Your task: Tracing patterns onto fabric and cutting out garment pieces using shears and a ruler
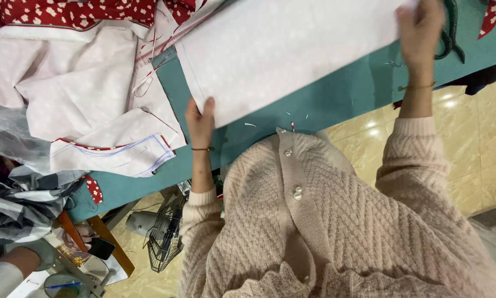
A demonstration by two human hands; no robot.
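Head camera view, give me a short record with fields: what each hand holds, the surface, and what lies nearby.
left hand: grips the near corner of the white sheet
right hand: holds the sheet's far edge, beside dark scissors
surface: teal table
nearby: pale cut fabric pieces and red patterned cloth on the left
below table: wire fan

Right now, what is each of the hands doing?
Left hand: shut on the white sheet's lower corner.
Right hand: grips the sheet's far edge.
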